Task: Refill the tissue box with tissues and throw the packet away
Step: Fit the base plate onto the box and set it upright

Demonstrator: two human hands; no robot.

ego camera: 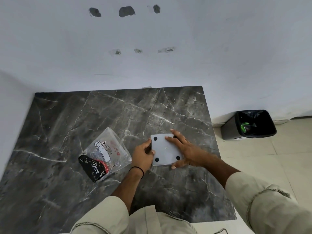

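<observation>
A grey square tissue box [164, 152] lies upside down on the dark marble table [67, 125], its flat base with black round feet facing up. My left hand [142, 155] grips its left edge. My right hand [184, 148] lies flat across its base and right side, thumb at the near edge. To the left lies the clear plastic tissue packet [105, 152] with a black and red printed end; it looks flat, and neither hand touches it.
A black bin [248, 124] with a black liner and some green rubbish stands on the tiled floor to the right of the table, by the white wall. The table's back edge meets the wall.
</observation>
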